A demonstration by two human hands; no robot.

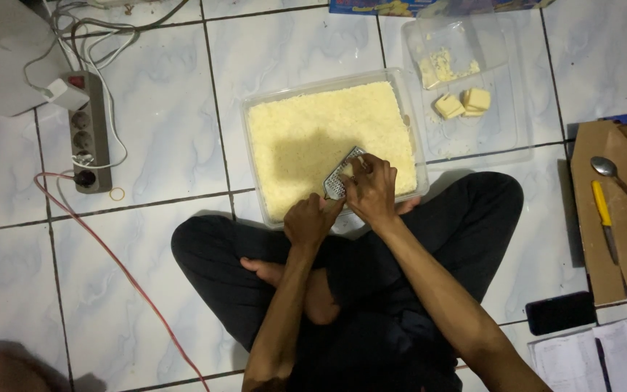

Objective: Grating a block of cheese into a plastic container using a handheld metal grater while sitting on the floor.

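Head view, looking down at my crossed legs on the tiled floor [161,145]. My left hand [312,220] is closed around the lower end of a small metal grater [342,174], holding it tilted over the clear plastic tub [255,116] of grated cheese [313,138] just in front of my knees. My right hand [371,190] is curled against the grater's face; whatever it presses there is hidden by the fingers. Right of the tub, cheese blocks [462,103] lie on a clear lid [509,131]. A power strip [88,138] lies at left; a spoon [607,168] and knife [604,218] rest on cardboard [618,268] at right.
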